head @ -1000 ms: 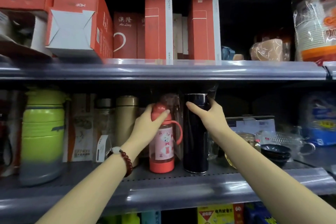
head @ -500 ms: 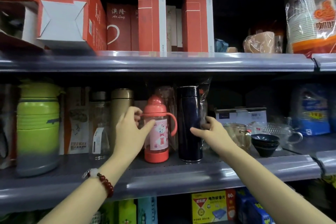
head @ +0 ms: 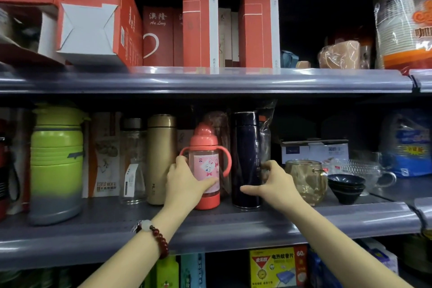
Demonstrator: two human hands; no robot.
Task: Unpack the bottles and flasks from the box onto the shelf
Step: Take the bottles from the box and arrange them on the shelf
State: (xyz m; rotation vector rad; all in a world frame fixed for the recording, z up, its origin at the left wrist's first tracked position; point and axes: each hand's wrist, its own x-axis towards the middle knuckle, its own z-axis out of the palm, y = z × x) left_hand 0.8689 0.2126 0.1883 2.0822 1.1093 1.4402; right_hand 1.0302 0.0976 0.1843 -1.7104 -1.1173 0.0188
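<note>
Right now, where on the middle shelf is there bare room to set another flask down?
Bare room is the front strip of the middle shelf, before the green jug, glass bottle and gold flask. From the pink bottle and navy flask right to the amber mug and bowls it is crowded.

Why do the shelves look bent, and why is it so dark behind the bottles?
Head view: the wide-angle lens bows the shelf edge; the back falls into shadow; glare streaks the edge strip; the green flask at left is soft, the pink bottle sharper.
</note>
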